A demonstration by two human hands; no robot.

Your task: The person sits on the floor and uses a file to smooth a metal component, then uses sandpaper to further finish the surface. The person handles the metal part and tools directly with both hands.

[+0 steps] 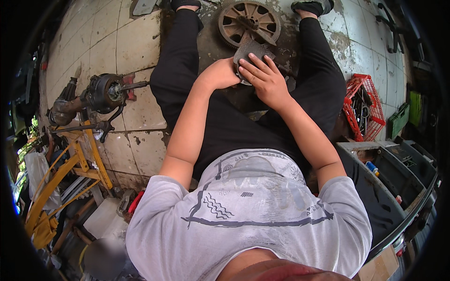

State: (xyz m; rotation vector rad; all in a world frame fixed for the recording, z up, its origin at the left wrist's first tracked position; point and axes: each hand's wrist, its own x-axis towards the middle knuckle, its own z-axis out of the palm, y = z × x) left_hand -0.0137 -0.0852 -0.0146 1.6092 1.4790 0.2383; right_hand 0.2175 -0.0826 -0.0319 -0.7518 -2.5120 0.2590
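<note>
Between black trouser legs (pixel 177 56), the right hand (pixel 268 85) lies spread on a flat, rough, dark-grey piece (pixel 249 48) beside the left hand (pixel 219 75), whose hidden grip I can't tell.

the right hand (pixel 268 84) lies with fingers slightly spread across a dark flat piece (pixel 253 48), while the left hand (pixel 217 75) meets its left edge, fingers mostly hidden. just beyond, a rusty toothed wheel (pixel 254 22) lies on the floor (pixel 138 44) between the feet. left, a greasy mechanical part (pixel 99 92) sits above a yellow frame (pixel 92 151); right, a red crate (pixel 378 123) holds metal tools (pixel 362 111) near a grey compartmented box (pixel 378 191).
</note>
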